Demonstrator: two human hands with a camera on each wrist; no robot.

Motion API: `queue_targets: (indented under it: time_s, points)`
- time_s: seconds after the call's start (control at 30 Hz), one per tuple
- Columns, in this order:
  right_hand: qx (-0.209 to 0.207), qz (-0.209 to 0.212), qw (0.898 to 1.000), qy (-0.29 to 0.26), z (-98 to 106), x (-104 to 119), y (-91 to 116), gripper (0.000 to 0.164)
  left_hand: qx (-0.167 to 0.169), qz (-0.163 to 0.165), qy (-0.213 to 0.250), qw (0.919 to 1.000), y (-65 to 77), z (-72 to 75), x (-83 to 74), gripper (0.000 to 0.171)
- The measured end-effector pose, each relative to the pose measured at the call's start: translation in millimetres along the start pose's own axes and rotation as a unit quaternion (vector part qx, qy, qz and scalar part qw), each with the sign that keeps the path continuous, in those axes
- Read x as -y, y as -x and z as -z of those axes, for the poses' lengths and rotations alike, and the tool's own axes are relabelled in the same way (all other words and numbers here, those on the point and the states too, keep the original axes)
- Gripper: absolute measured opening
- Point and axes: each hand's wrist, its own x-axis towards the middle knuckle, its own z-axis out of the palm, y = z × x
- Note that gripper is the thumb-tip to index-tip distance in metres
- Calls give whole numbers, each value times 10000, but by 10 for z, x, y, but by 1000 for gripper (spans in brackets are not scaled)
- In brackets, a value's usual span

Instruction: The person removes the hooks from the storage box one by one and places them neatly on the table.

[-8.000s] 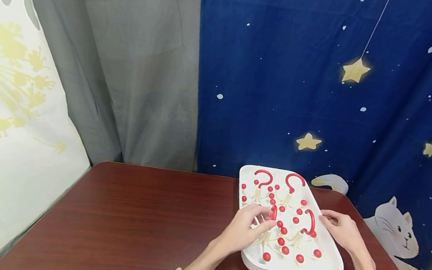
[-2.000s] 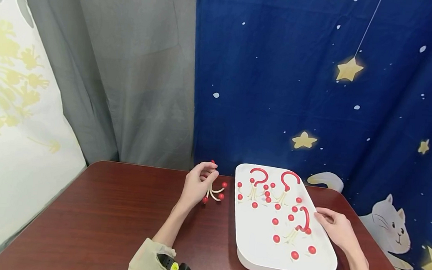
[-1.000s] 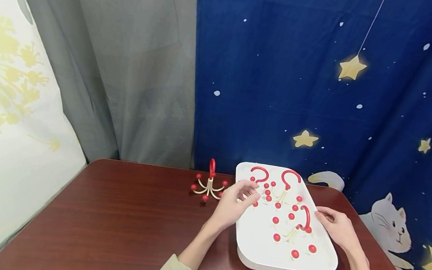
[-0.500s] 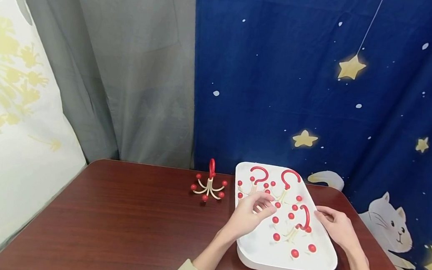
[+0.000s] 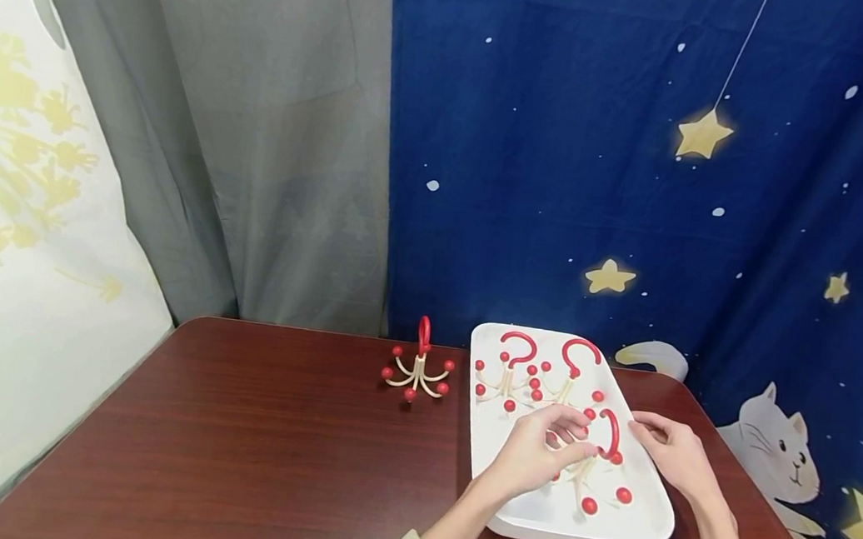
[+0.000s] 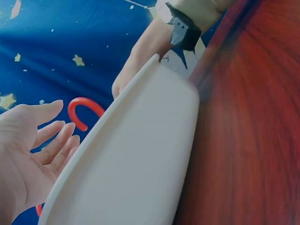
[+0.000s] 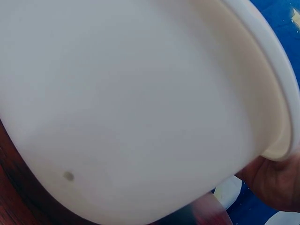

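My left hand (image 5: 535,454) reaches over the white tray (image 5: 571,536), thumb and fingertips spread beside the hook of a red-hooked hanger (image 5: 614,434). The left wrist view shows a gap between its fingers (image 6: 56,140) and the red hook (image 6: 84,105). Each hanger has a red hook and curved cream arms tipped with red balls. At the tray's right rim, my right hand (image 5: 677,455) holds the edge between thumb and fingers. The right wrist view is mostly filled by the tray's pale underside (image 7: 140,103), with the hand (image 7: 276,183) at lower right.
Two more hangers, one at back left (image 5: 508,382) and one at back right (image 5: 568,388), stand in the far half of the tray. Another hanger (image 5: 419,370) stands on the brown table (image 5: 254,441), left of the tray. Grey and blue curtains (image 5: 545,144) hang behind.
A hanger from the tray's near left now stands on the table, released by my left hand. That hand has since swung back right over the tray. My right hand stays at the rim.
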Motion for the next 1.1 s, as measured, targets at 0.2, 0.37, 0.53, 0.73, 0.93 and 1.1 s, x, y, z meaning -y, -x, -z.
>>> queue_targets:
  time_s: [0.2,0.37,0.53,0.73,0.93,1.1]
  points:
    - [-13,37,10000,53,-6,3,-12,44,89,-37,-97,9999,-16,-148,37,27]
    - [5,-11,10000,71,-3,17,-29,45,83,-65,-150,9998,-40,-235,58,25]
    - [13,-31,9999,101,5,30,-35,46,-7,-43,-262,9996,-57,-300,68,24]
    - [15,-15,9999,112,9,16,-28,46,-116,-131,-530,9984,-83,-357,44,19]
    - [23,-23,9999,106,5,-2,-19,46,-230,-189,-801,9963,-109,-395,18,15]
    - [-19,20,10000,94,0,-18,-14,44,-245,-216,-750,9966,-118,-411,12,13]
